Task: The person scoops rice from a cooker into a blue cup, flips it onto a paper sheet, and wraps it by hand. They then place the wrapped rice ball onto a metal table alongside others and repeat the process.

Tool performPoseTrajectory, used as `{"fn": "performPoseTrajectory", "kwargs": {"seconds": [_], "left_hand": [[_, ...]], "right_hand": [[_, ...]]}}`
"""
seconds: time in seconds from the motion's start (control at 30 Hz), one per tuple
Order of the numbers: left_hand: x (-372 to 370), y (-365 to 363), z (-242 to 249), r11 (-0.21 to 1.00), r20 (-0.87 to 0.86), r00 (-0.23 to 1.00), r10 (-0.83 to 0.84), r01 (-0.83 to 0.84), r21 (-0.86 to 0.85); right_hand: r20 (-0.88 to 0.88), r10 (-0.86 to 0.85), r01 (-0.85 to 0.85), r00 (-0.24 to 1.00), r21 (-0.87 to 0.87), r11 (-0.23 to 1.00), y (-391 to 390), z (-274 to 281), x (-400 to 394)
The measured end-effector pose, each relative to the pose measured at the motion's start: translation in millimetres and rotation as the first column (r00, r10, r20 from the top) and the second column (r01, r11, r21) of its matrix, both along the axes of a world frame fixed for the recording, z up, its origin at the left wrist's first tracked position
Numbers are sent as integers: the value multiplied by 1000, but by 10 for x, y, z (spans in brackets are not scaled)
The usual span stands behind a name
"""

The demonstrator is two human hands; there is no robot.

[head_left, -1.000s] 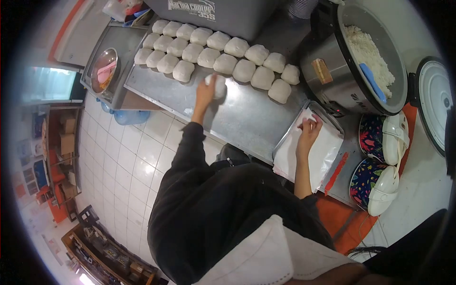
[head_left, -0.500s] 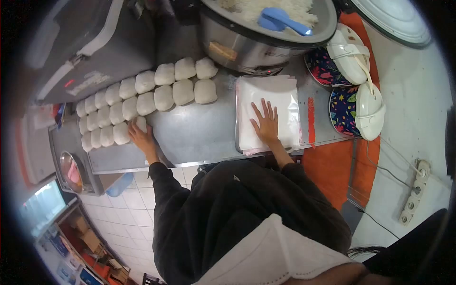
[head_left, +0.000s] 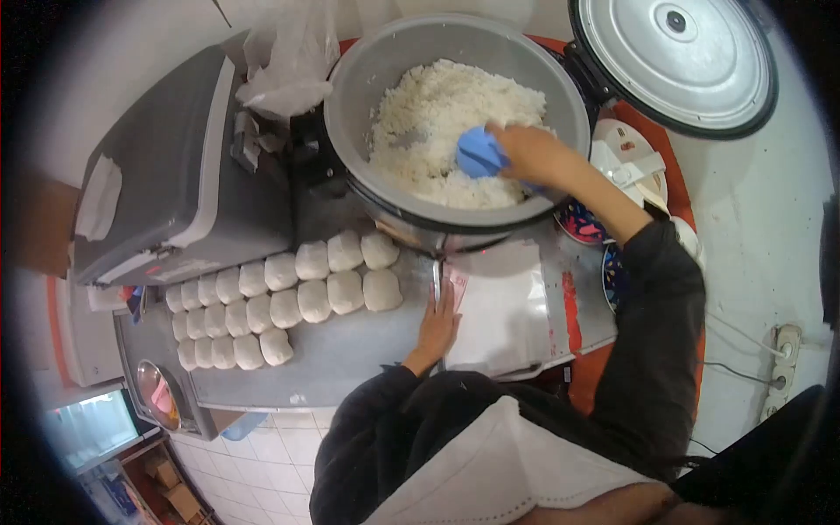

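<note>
White rice fills part of a large round cooker with its lid up. My right hand reaches over the cooker's rim and is closed on a blue scoop resting in the rice. In front of the cooker, my left hand lies with its fingers stretched out at the left edge of a stack of white sheets. Rows of wrapped white bundles sit on the metal table to its left.
The raised cooker lid is at the upper right. Floral containers stand beneath my right forearm. A large grey box is at the left, with a plastic bag behind it. A metal bowl sits at the lower left.
The view has tilted toward the cooker. My right hand has left the sheets and taken the scoop. My left hand has moved from a bundle to the sheets' left edge.
</note>
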State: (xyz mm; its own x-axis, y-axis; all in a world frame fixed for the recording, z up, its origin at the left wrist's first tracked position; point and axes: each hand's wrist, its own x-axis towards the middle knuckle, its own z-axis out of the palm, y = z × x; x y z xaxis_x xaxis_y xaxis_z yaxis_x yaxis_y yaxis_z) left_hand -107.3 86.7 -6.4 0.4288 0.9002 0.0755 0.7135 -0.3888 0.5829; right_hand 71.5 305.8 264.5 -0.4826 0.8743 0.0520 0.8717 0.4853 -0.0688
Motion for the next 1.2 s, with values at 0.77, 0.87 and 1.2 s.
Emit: {"fn": "performPoseTrajectory", "kwargs": {"seconds": [0.77, 0.87, 1.2], "left_hand": [[-869, 2232, 1410, 648, 940, 337, 55, -728, 223], [-952, 2281, 1303, 647, 938, 347, 17, -719, 254], [-935, 2312, 1300, 592, 933, 358, 19, -757, 279]], "right_hand": [[320, -27, 89, 947, -179, 980, 1242, -780, -331], [290, 256, -200, 922, -208, 957, 993, -847, -711], [133, 295, -239, 946, -329, 914, 1096, -739, -755]]}}
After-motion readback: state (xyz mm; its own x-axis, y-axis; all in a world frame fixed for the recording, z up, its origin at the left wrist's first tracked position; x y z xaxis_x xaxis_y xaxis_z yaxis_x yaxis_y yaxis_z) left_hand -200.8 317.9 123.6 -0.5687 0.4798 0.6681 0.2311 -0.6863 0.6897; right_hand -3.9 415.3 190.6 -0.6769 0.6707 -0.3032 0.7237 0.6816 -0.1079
